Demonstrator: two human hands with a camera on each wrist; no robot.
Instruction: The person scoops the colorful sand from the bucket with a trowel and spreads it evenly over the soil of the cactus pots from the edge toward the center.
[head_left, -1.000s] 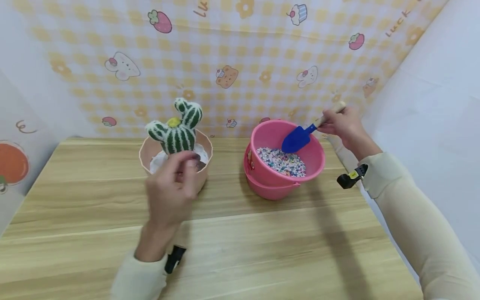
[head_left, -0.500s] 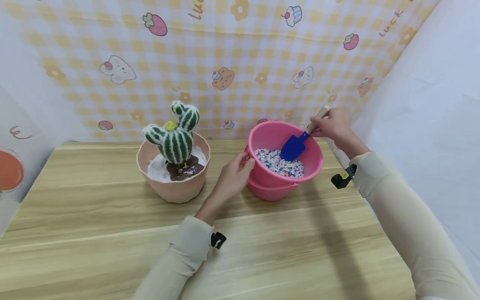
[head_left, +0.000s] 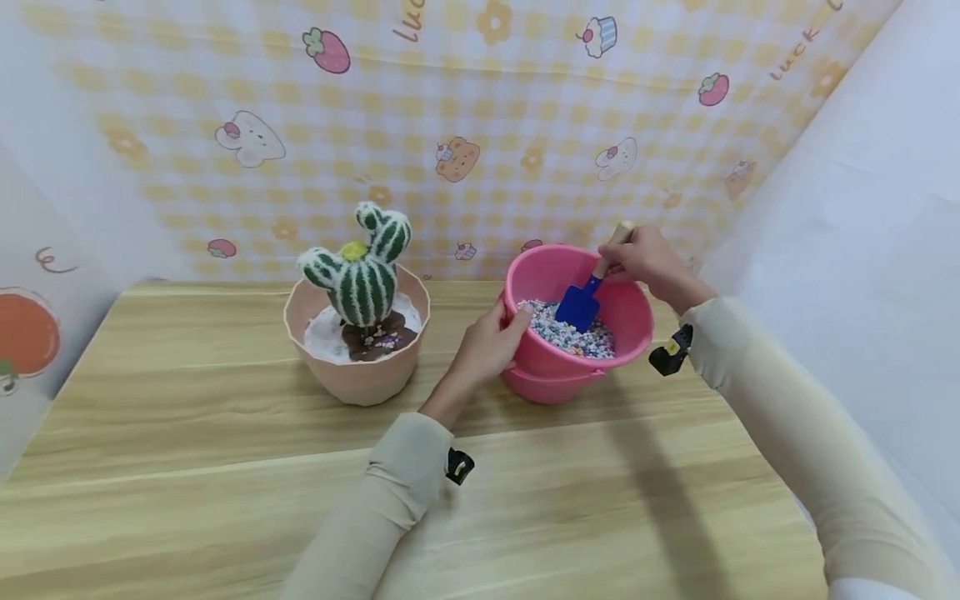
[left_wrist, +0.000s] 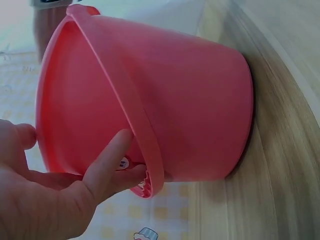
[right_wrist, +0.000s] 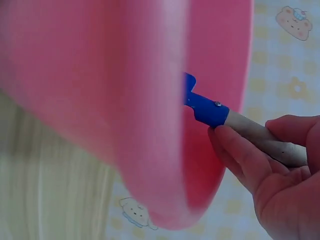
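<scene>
A pink bucket stands on the table, with small multicoloured beads inside. At its left side my left hand grips the bucket, thumb by the rim and fingers along the outer wall. The left wrist view shows those fingers against the wall near the bucket's hanging handle. My right hand holds a small trowel by its pale wooden handle. The trowel's blue blade points down into the bucket, its tip among the beads. In the right wrist view, the bucket's rim hides most of the blade.
Left of the bucket stands a peach-coloured pot holding a knitted cactus. White filling and a brown patch with some beads lie around its base. A patterned cloth hangs behind the wooden table.
My left hand has left the cactus, moved right and taken hold of the bucket. My right hand has moved left and tilted the trowel steeper, its blade now lower in the beads.
</scene>
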